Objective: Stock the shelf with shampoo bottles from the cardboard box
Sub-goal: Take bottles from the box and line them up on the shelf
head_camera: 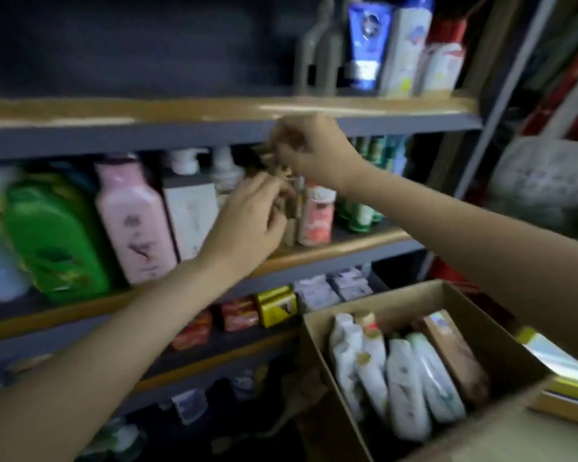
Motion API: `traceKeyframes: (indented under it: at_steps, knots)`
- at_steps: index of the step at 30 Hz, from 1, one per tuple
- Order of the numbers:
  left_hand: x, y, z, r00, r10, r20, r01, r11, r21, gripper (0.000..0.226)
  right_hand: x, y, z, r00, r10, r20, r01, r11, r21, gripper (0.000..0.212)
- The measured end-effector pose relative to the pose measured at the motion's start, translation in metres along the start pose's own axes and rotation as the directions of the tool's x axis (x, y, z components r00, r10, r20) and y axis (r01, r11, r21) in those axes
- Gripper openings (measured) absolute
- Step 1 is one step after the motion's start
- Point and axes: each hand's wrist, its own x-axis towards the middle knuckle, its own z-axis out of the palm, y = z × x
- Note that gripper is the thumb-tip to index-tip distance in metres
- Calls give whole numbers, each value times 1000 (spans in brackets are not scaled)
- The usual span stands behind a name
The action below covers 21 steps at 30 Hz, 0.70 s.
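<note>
The view is blurred by motion. Both my hands are up at the middle shelf [331, 248]. My left hand [247, 218] curls its fingers round a slim tan bottle [290, 228] that stands on the shelf next to a small pink-red bottle [316, 215]. My right hand [311, 151] is just above it, under the upper shelf's edge, and pinches the tan top of the same bottle. The open cardboard box [381, 301] sits at the lower right with several white shampoo bottles [404, 388] lying in it.
The middle shelf also holds a green jug [57, 238], a pink bottle [134, 221], a grey-white pump bottle [191, 211] and green tubes [357, 215]. Soap boxes [274, 305] line the shelf below. Bottles stand on the upper shelf [404, 45]. A plastic bag [541, 175] hangs at the right.
</note>
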Motion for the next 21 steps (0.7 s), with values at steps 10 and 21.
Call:
traceKeyframes:
  at_steps: [10, 21]
  knots:
    - [-62, 44, 192, 635, -185, 750, 174, 980, 94, 36, -207, 181, 49, 443, 336, 831, -131, 941, -311, 29]
    - [-94, 16, 222, 507, -369, 779, 406, 900, 161, 30, -263, 203, 114, 242, 226, 943, -27, 974, -227, 58]
